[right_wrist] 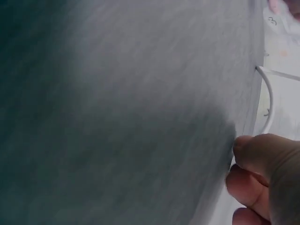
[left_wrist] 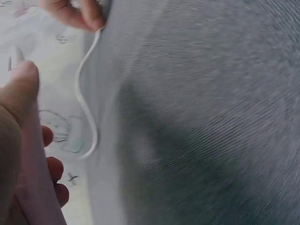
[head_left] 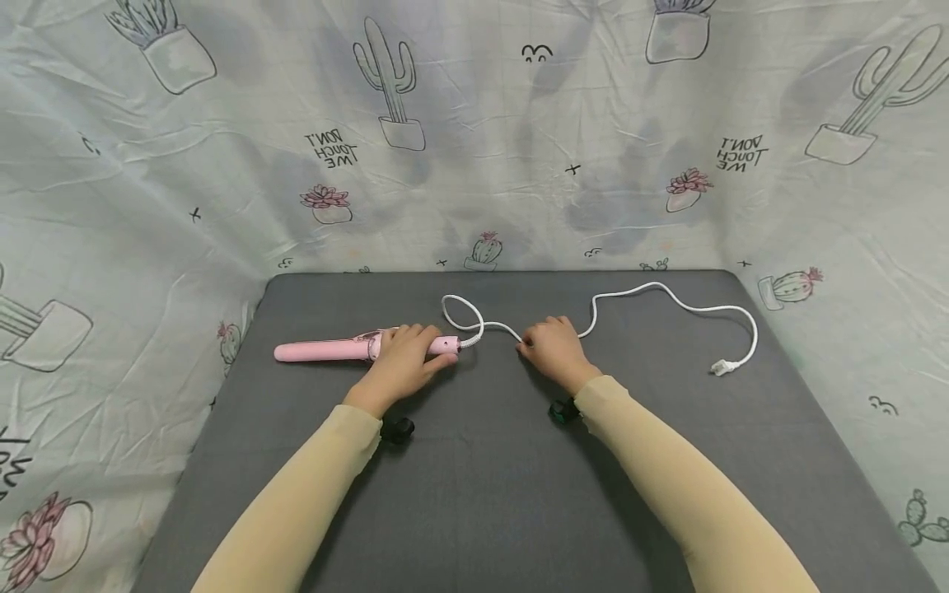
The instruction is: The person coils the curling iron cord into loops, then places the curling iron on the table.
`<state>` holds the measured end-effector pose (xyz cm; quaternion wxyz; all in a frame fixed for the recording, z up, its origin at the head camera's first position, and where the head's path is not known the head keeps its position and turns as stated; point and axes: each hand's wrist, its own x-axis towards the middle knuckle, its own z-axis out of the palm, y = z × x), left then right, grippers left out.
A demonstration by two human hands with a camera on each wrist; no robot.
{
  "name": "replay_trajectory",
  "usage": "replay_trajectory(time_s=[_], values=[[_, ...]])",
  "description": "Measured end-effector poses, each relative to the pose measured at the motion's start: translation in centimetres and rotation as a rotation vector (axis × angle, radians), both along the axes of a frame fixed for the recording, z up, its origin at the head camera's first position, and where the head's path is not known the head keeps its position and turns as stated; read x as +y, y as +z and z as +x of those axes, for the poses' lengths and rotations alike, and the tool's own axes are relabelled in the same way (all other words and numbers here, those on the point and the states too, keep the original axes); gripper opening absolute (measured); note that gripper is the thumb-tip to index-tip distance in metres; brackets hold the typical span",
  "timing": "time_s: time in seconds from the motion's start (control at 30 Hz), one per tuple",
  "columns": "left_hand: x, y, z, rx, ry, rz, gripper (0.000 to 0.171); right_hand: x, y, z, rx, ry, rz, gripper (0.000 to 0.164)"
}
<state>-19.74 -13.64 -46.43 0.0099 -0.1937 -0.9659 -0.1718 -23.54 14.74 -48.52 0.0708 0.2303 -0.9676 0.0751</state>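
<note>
Presently, your left hand [head_left: 402,361] grips the pink curling iron [head_left: 334,351]; your right hand [head_left: 556,349] pinches its white cord [head_left: 712,310]. Steady the curling iron; avoid kinking the cord.

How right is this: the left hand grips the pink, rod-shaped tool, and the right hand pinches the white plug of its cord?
One slip: the right hand pinches the thin white cord; the head view shows the white plug lying apart on the grey table. The left hand does grip the pink, rod-shaped tool.
</note>
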Motion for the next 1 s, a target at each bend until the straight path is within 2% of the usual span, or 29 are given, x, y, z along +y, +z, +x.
replay_trajectory(time_s=[0.13,0.3,0.6,0.77,1.0], values=[[-0.6,1.3,0.1,0.011,0.014,0.052,0.053,1.6,0.0,0.3,0.050,-0.043,-0.046,0.014],[-1.5,3.0,0.2,0.019,0.030,0.123,0.047,3.7,0.4,1.3,0.082,-0.116,-0.145,0.008],[-3.3,5.8,0.3,0.043,0.056,0.295,0.052,7.1,1.2,3.6,0.099,-0.152,-0.161,0.004],[-3.7,6.2,0.4,0.059,0.050,0.323,0.047,8.4,1.0,3.7,0.129,-0.172,-0.166,0.005],[-3.1,5.5,0.5,0.021,-0.020,0.268,0.044,8.4,-0.3,3.3,0.119,-0.151,-0.143,0.004]])
